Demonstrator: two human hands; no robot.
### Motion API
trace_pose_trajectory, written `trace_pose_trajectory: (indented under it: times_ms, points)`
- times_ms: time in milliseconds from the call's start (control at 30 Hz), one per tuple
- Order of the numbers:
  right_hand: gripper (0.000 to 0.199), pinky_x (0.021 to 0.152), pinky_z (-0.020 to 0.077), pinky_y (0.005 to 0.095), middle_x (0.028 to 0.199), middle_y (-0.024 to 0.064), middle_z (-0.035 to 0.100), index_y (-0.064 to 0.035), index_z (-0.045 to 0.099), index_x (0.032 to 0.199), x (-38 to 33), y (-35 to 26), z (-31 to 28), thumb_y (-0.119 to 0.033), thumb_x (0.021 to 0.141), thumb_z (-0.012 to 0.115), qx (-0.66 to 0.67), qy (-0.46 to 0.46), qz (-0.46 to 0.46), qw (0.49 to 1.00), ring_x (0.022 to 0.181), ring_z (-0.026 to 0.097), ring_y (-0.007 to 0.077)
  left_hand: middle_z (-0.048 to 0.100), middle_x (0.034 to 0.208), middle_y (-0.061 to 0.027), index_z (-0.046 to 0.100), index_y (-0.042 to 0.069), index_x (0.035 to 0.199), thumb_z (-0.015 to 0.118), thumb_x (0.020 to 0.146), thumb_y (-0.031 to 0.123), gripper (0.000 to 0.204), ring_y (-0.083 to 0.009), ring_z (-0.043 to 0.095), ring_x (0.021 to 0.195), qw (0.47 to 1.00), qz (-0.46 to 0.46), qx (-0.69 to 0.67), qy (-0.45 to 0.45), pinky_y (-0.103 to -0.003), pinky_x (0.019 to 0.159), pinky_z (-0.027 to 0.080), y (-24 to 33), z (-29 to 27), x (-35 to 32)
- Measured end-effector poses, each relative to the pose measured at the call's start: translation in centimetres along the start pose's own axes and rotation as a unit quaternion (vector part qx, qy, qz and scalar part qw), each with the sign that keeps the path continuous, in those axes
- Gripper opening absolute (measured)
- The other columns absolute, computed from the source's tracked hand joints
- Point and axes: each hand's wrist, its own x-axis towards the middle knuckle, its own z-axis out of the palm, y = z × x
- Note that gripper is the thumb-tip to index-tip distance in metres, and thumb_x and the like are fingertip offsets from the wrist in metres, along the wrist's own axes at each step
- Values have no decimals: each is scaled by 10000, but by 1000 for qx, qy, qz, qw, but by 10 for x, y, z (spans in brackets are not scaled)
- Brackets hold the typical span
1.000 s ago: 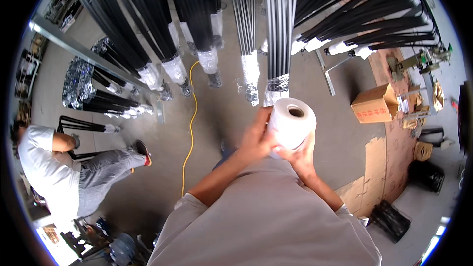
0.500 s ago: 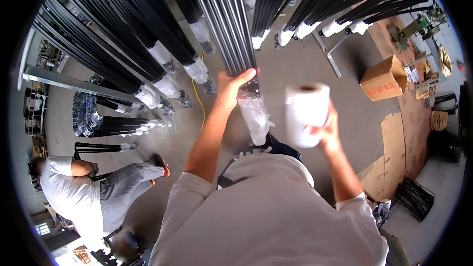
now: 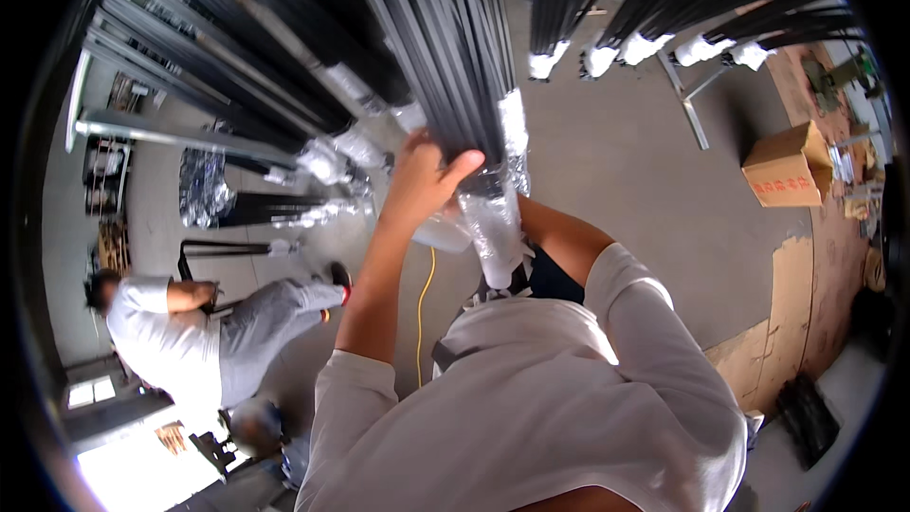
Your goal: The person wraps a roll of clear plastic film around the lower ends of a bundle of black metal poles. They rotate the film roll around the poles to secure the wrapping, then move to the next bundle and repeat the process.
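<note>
My L grip (image 3: 424,180) is clamped round blk tubes (image 3: 450,76), plastic wrap (image 3: 490,218) below it; R grip (hidden behind) can't tell.

Right hand (image 3: 453,212) largely hidden behind film-wrapped black tube bundle (image 3: 438,62)
Translucent white film roll (image 3: 442,234) partly covered; bundle's top cut off above.

A workshop, by its look: bundled rods (image 3: 441,57) with plastic-wrapped ends, a metal frame (image 3: 142,129), 1 carton (image 3: 779,169), a grey floor (image 3: 616,161).

Red printed characters (image 3: 781,186) stand on the cardboard box (image 3: 783,167).
</note>
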Motion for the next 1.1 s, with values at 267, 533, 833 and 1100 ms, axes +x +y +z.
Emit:
trace_pose_trajectory:
  times_ms: [267,533,833,1100]
  points:
    - [663,905,357,323,1233,105,441,-57,327,1285,-31,-25,40,-422,776,544,-23,-120,-13,992,1140,392,178,396,1250,-79,265,17,1304,647,702,290,763,-196,343,1176,806,-244,-519,146,-327,960,268,-51,77,-132]
    - [691,959,319,388,1275,119,419,-134,197,1375,-81,-58,70,-515,836,401,-145,-283,-61,946,1209,357,204,481,1067,-91,348,21,1202,699,602,325,759,-192,467,1002,795,-238,-522,195,-341,844,397,-45,69,-156]
    - [495,954,321,357,1135,108,489,-2,452,1125,-204,-5,15,-338,784,580,-141,7,-369,919,1103,451,231,422,1079,-134,339,22,1162,788,509,237,821,-232,446,1028,921,-159,-343,92,-360,868,373,24,74,-186]
    - [886,924,320,324,1133,68,441,-41,329,1186,-260,27,80,-207,462,813,-153,156,-270,938,1066,425,164,405,1182,-138,317,20,1239,699,670,250,723,-264,441,1094,920,-12,-361,-150,-373,892,374,-6,52,-152]
